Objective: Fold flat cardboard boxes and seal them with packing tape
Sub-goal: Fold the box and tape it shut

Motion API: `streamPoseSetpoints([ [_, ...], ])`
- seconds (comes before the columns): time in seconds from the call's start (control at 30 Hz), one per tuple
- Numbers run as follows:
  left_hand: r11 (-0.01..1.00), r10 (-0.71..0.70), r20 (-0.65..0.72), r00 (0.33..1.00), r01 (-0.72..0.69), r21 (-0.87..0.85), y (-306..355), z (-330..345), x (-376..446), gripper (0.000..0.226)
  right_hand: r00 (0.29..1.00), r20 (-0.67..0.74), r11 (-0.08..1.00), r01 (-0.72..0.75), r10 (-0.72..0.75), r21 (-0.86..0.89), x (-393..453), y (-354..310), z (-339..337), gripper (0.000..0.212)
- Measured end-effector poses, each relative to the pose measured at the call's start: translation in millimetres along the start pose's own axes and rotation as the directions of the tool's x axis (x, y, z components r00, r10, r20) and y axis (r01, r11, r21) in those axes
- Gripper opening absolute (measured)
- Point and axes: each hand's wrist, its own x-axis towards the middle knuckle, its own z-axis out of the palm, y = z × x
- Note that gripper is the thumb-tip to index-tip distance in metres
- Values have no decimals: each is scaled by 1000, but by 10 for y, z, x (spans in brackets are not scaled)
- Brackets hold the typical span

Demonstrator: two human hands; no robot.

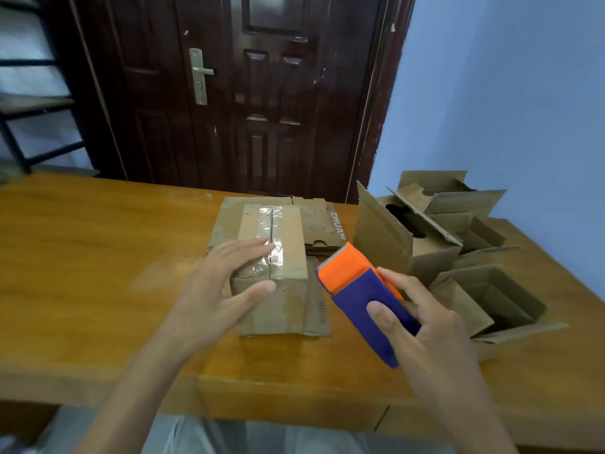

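A small folded cardboard box [278, 273] stands in the middle of the wooden table [82, 257], its top flaps closed under a strip of clear tape [270, 234]. It sits on a stack of flat cardboard blanks [320, 221]. My left hand [219, 286] is spread against the box's left side, fingers reaching over the top edge and thumb on the front face. My right hand [422, 326] grips an orange and blue tape dispenser [360, 296] just right of the box, its orange head pointing up and away.
Several folded boxes with open flaps [484, 290] crowd the table's right side, one taller box [386, 237] close to the dispenser. A dark wooden door [248, 93] stands behind the table and a metal shelf [29, 109] at far left.
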Motion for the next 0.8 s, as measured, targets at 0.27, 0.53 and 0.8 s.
streamPoseSetpoints([
  [0.27, 816, -285, 92, 954, 292, -499, 1038, -80, -145, 35, 965, 178, 968, 156, -191, 196, -89, -195, -237, 50],
  [0.53, 744, -331, 204, 921, 388, -544, 1022, -97, -205, 26, 931, 227, 944, 233, -286, 233, -82, -195, -128, 45],
  [0.8, 622, -328, 386, 862, 504, -599, 856, -155, -214, 31, 907, 295, 936, 221, -300, 274, -69, -139, -122, 48],
])
